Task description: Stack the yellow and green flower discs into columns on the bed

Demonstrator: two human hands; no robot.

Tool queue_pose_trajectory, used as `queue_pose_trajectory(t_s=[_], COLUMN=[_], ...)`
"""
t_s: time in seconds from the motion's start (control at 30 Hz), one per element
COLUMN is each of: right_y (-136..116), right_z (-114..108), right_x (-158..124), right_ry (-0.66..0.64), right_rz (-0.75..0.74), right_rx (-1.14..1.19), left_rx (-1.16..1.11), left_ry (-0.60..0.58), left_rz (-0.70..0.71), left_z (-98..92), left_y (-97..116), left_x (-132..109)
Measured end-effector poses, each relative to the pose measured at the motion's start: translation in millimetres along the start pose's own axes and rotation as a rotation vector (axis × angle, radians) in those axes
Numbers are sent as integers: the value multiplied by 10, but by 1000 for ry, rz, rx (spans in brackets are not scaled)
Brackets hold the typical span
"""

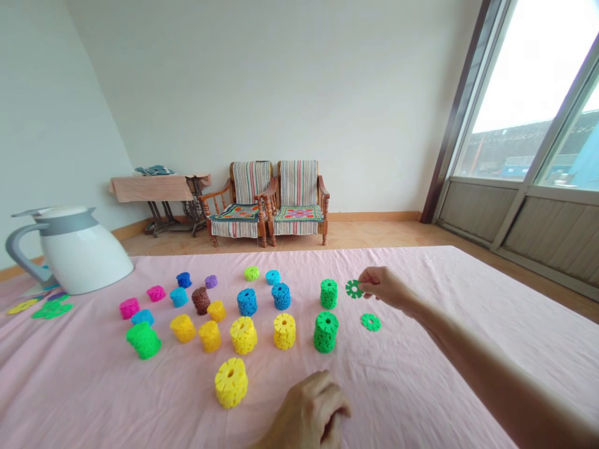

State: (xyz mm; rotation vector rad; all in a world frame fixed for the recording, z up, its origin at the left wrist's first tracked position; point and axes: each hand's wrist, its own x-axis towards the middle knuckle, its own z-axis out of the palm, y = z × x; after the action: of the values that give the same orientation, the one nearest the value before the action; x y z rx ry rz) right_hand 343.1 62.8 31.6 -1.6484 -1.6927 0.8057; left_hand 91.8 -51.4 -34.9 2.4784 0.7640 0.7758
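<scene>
My right hand [384, 287] pinches the edge of a green notched plastic disc [354, 289], held up just right of the far green disc stack [329, 293]. Below that hand, a single green disc [370, 322] lies flat on the pink cloth. Nearer to me stands another green stack [326, 332]. My left hand [311, 408] rests on the cloth at the front, its fingers curled into a loose fist with nothing visible in it. To its left is a tall yellow stack [231, 382], and beyond it another yellow stack [284, 330].
Several blue, yellow, brown [201, 300], pink [130, 308] and bright green stacks [143, 340] cover the table's left half. At the left edge, a white jug [87, 252] stands by loose green discs [53, 309]. Two wooden chairs [299, 193] are against the wall.
</scene>
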Motion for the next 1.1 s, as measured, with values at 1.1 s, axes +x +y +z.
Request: queue_pose_trajectory(t_s=[1.1], right_y=[344], right_z=[15], right_x=[-331], right_ry=[-130], right_rz=[-101], right_rx=[-350], left_rx=[-3], left_ry=[-31], left_rz=[13], left_z=[-21], left_y=[5], left_x=[6])
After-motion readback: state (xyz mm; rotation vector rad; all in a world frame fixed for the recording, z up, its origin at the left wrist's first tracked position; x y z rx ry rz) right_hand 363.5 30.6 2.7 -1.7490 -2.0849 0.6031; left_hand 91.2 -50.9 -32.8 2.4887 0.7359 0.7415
